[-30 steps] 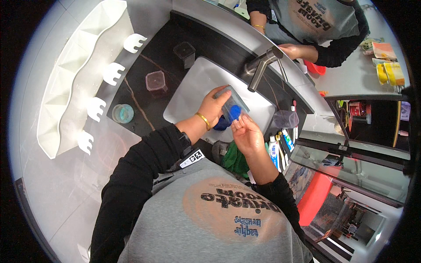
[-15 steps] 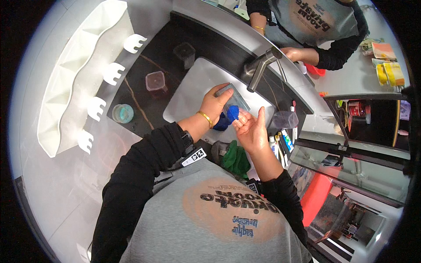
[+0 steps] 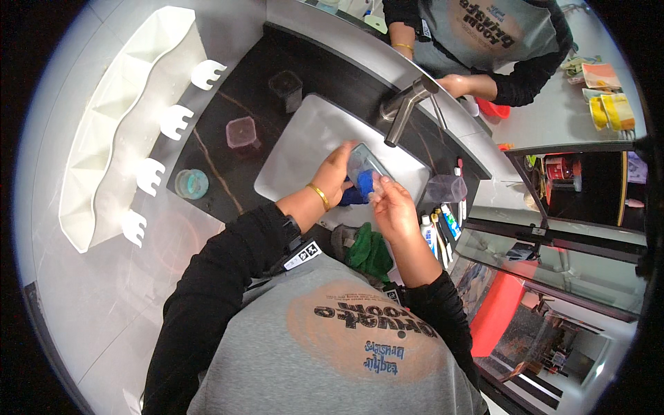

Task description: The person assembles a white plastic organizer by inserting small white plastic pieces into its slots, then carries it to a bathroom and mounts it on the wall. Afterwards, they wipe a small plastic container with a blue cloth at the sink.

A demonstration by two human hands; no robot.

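Over the white sink basin [image 3: 294, 149], my left hand [image 3: 335, 174] is closed round a clear rectangular plastic container [image 3: 361, 158], held tilted. My right hand [image 3: 395, 207] has its fingers bent in, pinching a bright blue cloth [image 3: 366, 182] against the container's near end. Below the container hangs or lies more dark blue cloth [image 3: 353, 197]; whether it is the same piece I cannot tell. The metal faucet [image 3: 407, 114] stands just beyond, its spout pointing toward the basin.
On the black counter stand a pinkish clear container [image 3: 241, 132], another clear container [image 3: 286, 86] and a teal jar [image 3: 192, 183]. At right are a clear cup [image 3: 446, 188] and several tubes [image 3: 443, 225]. Green cloth [image 3: 370, 254] lies near me. A white hooked rack [image 3: 117, 117] is at left.
My right hand's fingers, spread half a second ago with the thumb raised, have curled in against the blue cloth and container. The left hand still holds the container, its grip shifted slightly.
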